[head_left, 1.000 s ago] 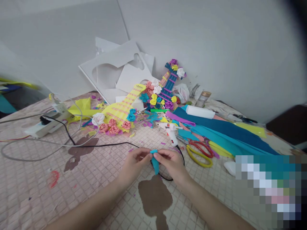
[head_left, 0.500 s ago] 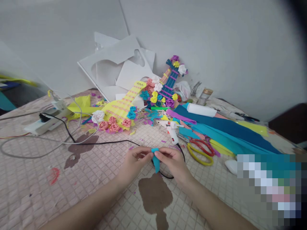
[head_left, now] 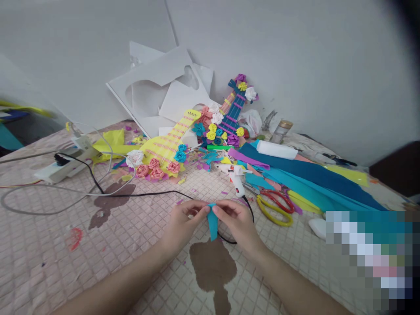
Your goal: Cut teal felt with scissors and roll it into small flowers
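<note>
Between my two hands is a blue crepe paper strip [head_left: 213, 225], its upper end pinched and its loose end hanging down above the table. My left hand [head_left: 185, 221] grips the strip's top from the left with thumb and fingertips. From the other side my right hand [head_left: 238, 221] pinches the same end, thumb close to the left thumb. Just beyond the hands lies a white hot glue gun [head_left: 236, 181] with a black cord that runs behind my right hand. Scissors with red and yellow handles [head_left: 274, 210] rest to the right of it.
A yellow paper guitar [head_left: 167, 146] with paper roses and a blue paper guitar [head_left: 233, 109] stand at the back. Cut white boards [head_left: 154, 87] lean on the wall. Crepe paper sheets [head_left: 315, 183] lie right; a power strip [head_left: 59, 168] and cables lie left.
The strip's hanging end has straightened and looks wider and flatter, while its folded top shows less between the fingertips. Both hands stay in nearly the same place.
</note>
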Action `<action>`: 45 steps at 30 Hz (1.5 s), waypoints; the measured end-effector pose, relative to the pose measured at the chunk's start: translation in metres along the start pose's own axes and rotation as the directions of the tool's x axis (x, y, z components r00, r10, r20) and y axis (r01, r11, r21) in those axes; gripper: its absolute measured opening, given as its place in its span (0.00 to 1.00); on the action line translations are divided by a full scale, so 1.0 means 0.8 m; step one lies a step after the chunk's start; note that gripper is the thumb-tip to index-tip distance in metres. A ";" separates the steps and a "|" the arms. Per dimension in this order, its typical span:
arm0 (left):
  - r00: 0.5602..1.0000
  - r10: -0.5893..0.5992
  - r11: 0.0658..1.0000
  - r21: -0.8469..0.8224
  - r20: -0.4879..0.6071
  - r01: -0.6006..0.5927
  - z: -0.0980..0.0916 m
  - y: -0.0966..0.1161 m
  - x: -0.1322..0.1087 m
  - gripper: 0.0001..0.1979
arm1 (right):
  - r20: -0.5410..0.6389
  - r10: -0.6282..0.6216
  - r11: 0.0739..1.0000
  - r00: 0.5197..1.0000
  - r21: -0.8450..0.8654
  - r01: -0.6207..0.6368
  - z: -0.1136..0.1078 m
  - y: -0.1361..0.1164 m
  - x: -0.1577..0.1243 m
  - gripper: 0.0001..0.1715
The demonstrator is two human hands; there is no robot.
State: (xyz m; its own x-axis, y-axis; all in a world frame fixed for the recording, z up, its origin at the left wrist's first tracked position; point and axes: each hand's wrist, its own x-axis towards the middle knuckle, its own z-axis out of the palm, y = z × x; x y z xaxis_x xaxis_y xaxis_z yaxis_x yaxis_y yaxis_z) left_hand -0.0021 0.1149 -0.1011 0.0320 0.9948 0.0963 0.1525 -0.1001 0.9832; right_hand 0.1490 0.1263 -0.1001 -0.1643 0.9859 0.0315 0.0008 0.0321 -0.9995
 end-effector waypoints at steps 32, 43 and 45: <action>0.946 -0.189 0.979 -0.028 0.263 0.204 0.008 -0.011 -0.005 0.16 | -0.164 -0.004 1.000 0.986 -0.007 0.003 0.003 0.002 0.000 0.13; 0.952 -0.184 0.979 -0.045 0.246 0.201 0.016 -0.003 -0.010 0.16 | -0.193 0.005 1.000 0.981 -0.013 -0.007 0.009 0.000 -0.003 0.13; 0.953 -0.193 0.978 -0.036 0.235 0.207 0.017 -0.003 -0.010 0.16 | -0.204 -0.009 1.000 0.979 -0.020 0.005 0.012 -0.001 -0.004 0.13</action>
State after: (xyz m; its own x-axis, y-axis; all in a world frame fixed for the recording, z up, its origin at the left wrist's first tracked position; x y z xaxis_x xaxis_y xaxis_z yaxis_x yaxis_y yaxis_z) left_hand 0.0108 0.1067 -0.1062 0.2329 0.9632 -0.1342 0.1207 0.1083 0.9868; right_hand 0.1400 0.1215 -0.0994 0.0405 0.9983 0.0410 0.0201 0.0402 -0.9990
